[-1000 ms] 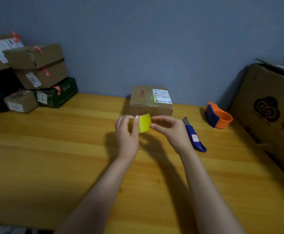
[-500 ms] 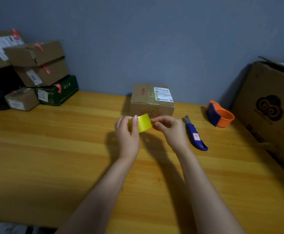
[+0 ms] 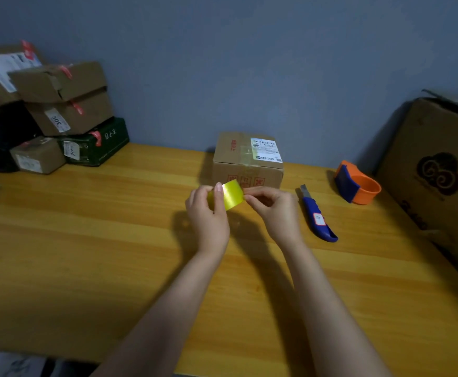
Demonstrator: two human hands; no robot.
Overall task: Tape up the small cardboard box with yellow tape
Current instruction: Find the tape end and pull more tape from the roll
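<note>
A small cardboard box (image 3: 245,165) with a white label on top stands at the back of the wooden table (image 3: 86,254), against the wall. Just in front of it I hold a roll of yellow tape (image 3: 232,197) above the table. My left hand (image 3: 207,213) wraps around the roll, thumb pressed on its outer face. My right hand (image 3: 272,210) pinches at the tape's right edge with fingertips. Most of the roll is hidden behind my left fingers.
A blue utility knife (image 3: 317,216) lies right of my right hand. An orange and blue tape dispenser (image 3: 358,186) sits further right. A large cardboard carton (image 3: 440,172) leans at the right edge. Several stacked parcels (image 3: 59,110) fill the back left corner.
Both hands stay together on the yellow tape in front of the box; the fingers shifted only slightly. The view tilted a little.
</note>
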